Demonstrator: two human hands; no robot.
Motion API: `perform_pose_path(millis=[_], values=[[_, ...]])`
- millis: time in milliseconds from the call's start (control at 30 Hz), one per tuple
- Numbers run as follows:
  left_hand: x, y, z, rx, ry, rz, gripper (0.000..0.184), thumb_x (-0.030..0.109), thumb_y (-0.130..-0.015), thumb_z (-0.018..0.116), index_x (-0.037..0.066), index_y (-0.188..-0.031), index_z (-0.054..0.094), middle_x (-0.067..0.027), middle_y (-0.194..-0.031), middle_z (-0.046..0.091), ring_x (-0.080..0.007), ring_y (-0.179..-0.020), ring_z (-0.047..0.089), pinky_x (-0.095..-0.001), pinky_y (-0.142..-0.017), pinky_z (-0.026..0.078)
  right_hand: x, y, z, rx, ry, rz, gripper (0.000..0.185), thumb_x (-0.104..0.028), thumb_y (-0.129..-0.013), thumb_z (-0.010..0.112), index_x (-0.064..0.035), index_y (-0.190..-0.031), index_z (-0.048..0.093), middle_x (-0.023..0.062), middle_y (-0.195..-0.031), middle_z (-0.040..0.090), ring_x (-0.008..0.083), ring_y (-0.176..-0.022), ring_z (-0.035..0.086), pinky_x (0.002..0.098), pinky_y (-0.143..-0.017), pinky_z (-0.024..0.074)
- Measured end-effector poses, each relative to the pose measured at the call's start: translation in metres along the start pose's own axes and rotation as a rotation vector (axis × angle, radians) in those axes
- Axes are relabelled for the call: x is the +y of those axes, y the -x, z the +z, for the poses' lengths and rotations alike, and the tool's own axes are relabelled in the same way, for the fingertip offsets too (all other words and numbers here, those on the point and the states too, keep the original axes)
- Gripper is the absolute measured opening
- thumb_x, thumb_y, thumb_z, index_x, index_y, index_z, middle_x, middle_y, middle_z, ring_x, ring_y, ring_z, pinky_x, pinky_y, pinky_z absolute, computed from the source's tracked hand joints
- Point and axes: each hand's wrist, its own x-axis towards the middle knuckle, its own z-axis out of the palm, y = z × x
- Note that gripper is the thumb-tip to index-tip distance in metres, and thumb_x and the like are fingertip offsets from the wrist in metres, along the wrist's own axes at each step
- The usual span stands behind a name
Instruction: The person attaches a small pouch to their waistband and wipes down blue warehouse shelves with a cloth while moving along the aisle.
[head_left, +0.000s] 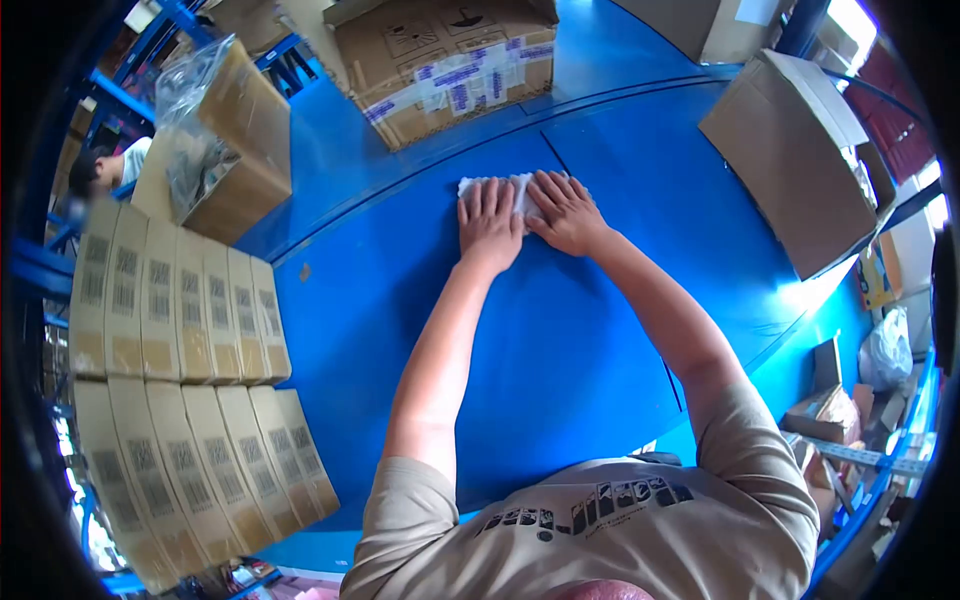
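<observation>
A white cloth [521,190] lies on the blue tabletop [380,340], toward the far side. My left hand [488,222] rests flat on its left part with fingers stretched forward. On the right part, my right hand [566,212] presses down, palm low and fingers extended. Both hands sit side by side and cover most of the cloth; only its edges and a strip between the hands show. Both arms reach straight out over the table.
Two stacked rows of labelled cartons [180,310] stand along the left edge. An open box with plastic [245,140] is behind them. A taped carton [460,75] stands at the back, another carton [790,165] at right. A person [125,165] is far left.
</observation>
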Motion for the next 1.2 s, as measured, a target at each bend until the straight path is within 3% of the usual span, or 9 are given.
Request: perform_pose_path(millis=[267, 500, 600, 700, 833, 933, 1000, 1200], values=[[-0.036, -0.055, 0.012, 0.033, -0.020, -0.017, 0.057, 0.032, -0.108, 0.043, 0.014, -0.162, 0.042, -0.0142, -0.169, 0.038, -0.0425, -0.156, 0.032, -0.0633, -0.125, 0.023, 0.013, -0.080, 0.001, 0.007, 0.059, -0.037, 0.075, -0.065, -0.108, 0.032, -0.0183, -0.166, 0.036, 0.0058, -0.174, 0.031, 0.0319, -0.161, 0.024, 0.0509, -0.130, 0.0159], [-0.026, -0.041, 0.006, -0.011, 0.033, -0.185, 0.057, 0.035, -0.110, 0.039, 0.012, -0.161, 0.044, -0.0154, -0.171, 0.034, -0.0431, -0.158, 0.026, -0.0610, -0.128, 0.016, 0.005, -0.078, 0.021, 0.102, 0.110, -0.055, 0.073, -0.062, -0.107, 0.036, -0.0152, -0.163, 0.042, 0.0075, -0.173, 0.033, 0.0335, -0.159, 0.027, 0.0533, -0.128, 0.0182], [-0.036, 0.000, -0.001, 0.016, -0.073, -0.157, 0.061, 0.040, -0.109, 0.037, 0.015, -0.165, 0.039, -0.0135, -0.172, 0.034, -0.0427, -0.158, 0.028, -0.0595, -0.127, 0.019, -0.031, -0.044, 0.003, 0.045, 0.077, -0.047, 0.070, -0.059, -0.110, 0.035, -0.0162, -0.165, 0.039, 0.0076, -0.173, 0.033, 0.0328, -0.161, 0.025, 0.0548, -0.131, 0.0142], [-0.047, 0.060, -0.018, 0.055, -0.027, -0.171, 0.060, 0.039, -0.109, 0.040, 0.014, -0.164, 0.040, -0.0145, -0.171, 0.035, -0.0442, -0.156, 0.030, -0.0601, -0.127, 0.020, -0.065, -0.013, 0.020, 0.135, 0.041, -0.118, 0.071, -0.059, -0.108, 0.038, -0.0146, -0.163, 0.042, 0.0083, -0.171, 0.036, 0.0331, -0.159, 0.028, 0.0561, -0.130, 0.0161], [-0.058, 0.158, -0.043, 0.170, -0.107, -0.093, 0.060, 0.032, -0.104, 0.055, 0.010, -0.159, 0.047, -0.0194, -0.165, 0.044, -0.0490, -0.149, 0.041, -0.0644, -0.121, 0.031, -0.147, 0.043, 0.008, 0.119, 0.044, -0.185, 0.073, -0.059, -0.107, 0.036, -0.0114, -0.162, 0.042, 0.0127, -0.169, 0.039, 0.0360, -0.157, 0.031, 0.0584, -0.129, 0.0169], [-0.055, 0.231, -0.071, 0.114, -0.106, -0.172, 0.060, 0.032, -0.104, 0.055, 0.009, -0.159, 0.046, -0.0210, -0.164, 0.043, -0.0503, -0.150, 0.038, -0.0644, -0.122, 0.030, -0.196, 0.077, 0.024, 0.178, -0.069, -0.314, 0.072, -0.056, -0.104, 0.041, -0.0081, -0.159, 0.047, 0.0154, -0.165, 0.043, 0.0386, -0.155, 0.034, 0.0594, -0.128, 0.0180], [-0.055, 0.278, -0.087, 0.059, -0.137, -0.227, 0.059, 0.030, -0.105, 0.054, 0.009, -0.160, 0.045, -0.0215, -0.166, 0.041, -0.0503, -0.152, 0.036, -0.0634, -0.123, 0.028, -0.226, 0.099, 0.025, 0.097, -0.038, -0.391, 0.073, -0.058, -0.108, 0.033, -0.0106, -0.163, 0.039, 0.0151, -0.169, 0.036, 0.0393, -0.159, 0.027, 0.0605, -0.130, 0.0147], [-0.027, 0.387, -0.119, -0.016, -0.203, -0.357, 0.060, 0.028, -0.107, 0.053, 0.010, -0.163, 0.041, -0.0211, -0.168, 0.037, -0.0491, -0.156, 0.030, -0.0625, -0.126, 0.022, -0.282, 0.158, 0.012, -0.078, -0.119, -0.552, 0.073, -0.056, -0.108, 0.034, -0.0099, -0.163, 0.038, 0.0143, -0.170, 0.035, 0.0380, -0.160, 0.025, 0.0610, -0.130, 0.0116]])
